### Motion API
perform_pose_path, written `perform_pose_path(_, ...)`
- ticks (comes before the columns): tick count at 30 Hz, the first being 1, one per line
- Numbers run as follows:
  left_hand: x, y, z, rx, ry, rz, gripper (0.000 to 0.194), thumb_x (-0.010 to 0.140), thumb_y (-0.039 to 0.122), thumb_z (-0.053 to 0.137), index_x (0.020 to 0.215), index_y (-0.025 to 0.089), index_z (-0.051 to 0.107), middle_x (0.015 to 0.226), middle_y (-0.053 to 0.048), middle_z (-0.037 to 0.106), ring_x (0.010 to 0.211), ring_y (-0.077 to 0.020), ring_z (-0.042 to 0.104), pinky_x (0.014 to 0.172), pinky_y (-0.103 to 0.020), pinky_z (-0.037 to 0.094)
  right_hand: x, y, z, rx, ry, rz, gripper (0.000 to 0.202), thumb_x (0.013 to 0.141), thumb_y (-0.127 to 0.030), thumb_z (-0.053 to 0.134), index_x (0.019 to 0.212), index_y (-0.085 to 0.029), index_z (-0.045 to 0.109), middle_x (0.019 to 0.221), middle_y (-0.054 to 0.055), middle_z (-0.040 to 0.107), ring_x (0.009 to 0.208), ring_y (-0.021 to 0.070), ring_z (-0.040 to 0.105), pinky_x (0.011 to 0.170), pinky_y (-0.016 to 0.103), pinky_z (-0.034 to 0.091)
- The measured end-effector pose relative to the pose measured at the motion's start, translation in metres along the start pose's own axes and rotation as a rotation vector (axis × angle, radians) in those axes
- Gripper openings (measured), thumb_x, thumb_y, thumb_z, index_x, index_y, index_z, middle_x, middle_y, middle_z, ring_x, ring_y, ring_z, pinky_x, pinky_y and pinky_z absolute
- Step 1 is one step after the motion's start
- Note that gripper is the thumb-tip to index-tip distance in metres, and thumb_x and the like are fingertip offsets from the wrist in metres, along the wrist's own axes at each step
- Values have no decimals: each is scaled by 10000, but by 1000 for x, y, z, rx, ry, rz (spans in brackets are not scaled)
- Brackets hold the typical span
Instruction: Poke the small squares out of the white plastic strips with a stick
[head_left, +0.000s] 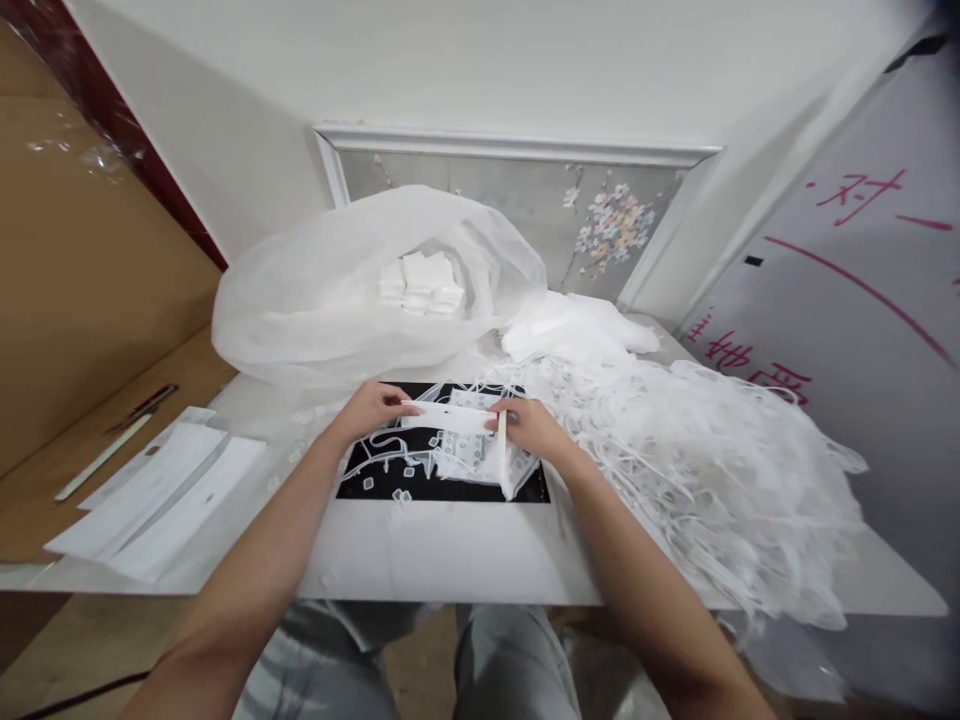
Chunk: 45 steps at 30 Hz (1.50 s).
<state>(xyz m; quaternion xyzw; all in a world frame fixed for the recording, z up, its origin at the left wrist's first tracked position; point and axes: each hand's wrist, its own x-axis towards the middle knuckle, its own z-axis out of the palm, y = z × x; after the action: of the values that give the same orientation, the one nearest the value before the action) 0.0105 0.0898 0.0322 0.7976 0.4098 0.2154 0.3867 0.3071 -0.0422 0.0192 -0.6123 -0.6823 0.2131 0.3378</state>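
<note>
A flat white strip (pixel 444 418) with a small dark slot near its upper edge stretches level between my hands. My left hand (pixel 376 407) pinches its left end between thumb and fingers. My right hand (pixel 531 426) is closed on the right end, where a narrow white flap (pixel 503 460) hangs down. Beneath lies a black mat (pixel 450 493), scattered with small square white bits (pixel 409 471) and thin white cords (pixel 373 457). A printed translucent sheet (pixel 459 455) sits on the mat under the strip, partly hidden by it.
A tangled heap of white cords (pixel 720 480) covers the table's right side. Behind the mat, a large translucent bag (pixel 300 290) holds folded white pieces (pixel 424 285). Several white strips (pixel 169 500) lie at left, near a pen (pixel 154 400). A framed picture (pixel 517 150) leans at the back.
</note>
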Motion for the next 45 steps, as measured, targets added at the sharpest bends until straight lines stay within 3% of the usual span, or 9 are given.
perform_pose_path(6, 2, 2, -3, -151, 82, 62, 395, 760, 553, 753, 790, 160, 721, 738, -13, 664, 667, -132, 556, 613, -219, 412, -2, -18, -5, 236, 143, 18, 288, 828, -476, 677, 840, -191, 718, 826, 35, 724, 805, 208, 663, 710, 287, 475)
perform_pose_path(11, 2, 15, -1, -733, 186, 146, 358, 776, 490, 773, 823, 182, 597, 693, 24, 593, 626, -110, 553, 624, -207, 451, -8, -45, -4, 331, -64, 15, 385, 786, -580, 706, 798, -196, 705, 732, 17, 685, 672, 160, 601, 601, 256, 424)
perform_pose_path(16, -4, 23, -11, -1106, 190, 227, 279, 735, 345, 805, 807, 186, 586, 649, 39, 542, 595, -112, 573, 619, -238, 492, -9, -18, -25, -222, 202, 299, 460, 816, -668, 620, 825, -209, 641, 720, 37, 660, 659, 183, 574, 602, 278, 371)
perform_pose_path(19, -15, 17, -19, -1173, -2, 268, 218, 755, 305, 764, 900, 200, 640, 524, 66, 448, 511, -105, 526, 592, -253, 505, -11, 14, -40, -471, 101, 457, 479, 762, -622, 701, 940, -186, 619, 819, 80, 682, 732, 218, 599, 608, 281, 348)
perform_pose_path(23, -27, 9, -30, -1017, -408, 154, 380, 723, 314, 746, 1061, 147, 701, 450, 53, 451, 354, -106, 432, 354, -210, 366, -14, 33, -42, -524, -98, 416, 379, 748, -461, 764, 944, -173, 614, 872, 91, 693, 784, 219, 619, 632, 273, 342)
perform_pose_path(27, -28, 20, -32, -626, -771, -91, 526, 770, 311, 726, 1254, 117, 660, 461, 68, 409, 346, -59, 283, 347, -196, 214, -12, 28, -34, -482, -99, 359, 180, 796, -276, 704, 921, -189, 608, 858, 68, 694, 775, 204, 619, 643, 272, 343)
perform_pose_path(33, -17, 36, -6, -238, -701, -79, 698, 795, 356, 737, 1438, 196, 517, 529, 95, 275, 500, -85, 253, 506, -228, 209, 2, 39, -33, -470, 390, 330, 139, 845, -183, 551, 978, -206, 579, 895, 84, 684, 874, 252, 601, 735, 318, 392)
perform_pose_path(37, -17, 42, 9, -102, -720, -88, 773, 810, 443, 700, 1495, 211, 428, 595, 72, 411, 528, -104, 330, 553, -244, 264, 6, 40, -35, -415, 564, 243, 185, 881, -326, 566, 1009, -194, 580, 961, 121, 682, 999, 300, 571, 854, 398, 416)
perform_pose_path(45, -24, 59, 19, 129, -914, -56, 659, 788, 419, 669, 1406, 272, 497, 926, -27, 636, 708, -156, 554, 661, -248, 430, -16, -37, -2, 493, 189, 224, 721, 935, -755, 149, 1020, -214, 619, 611, 11, 635, 518, 138, 528, 564, 277, 423)
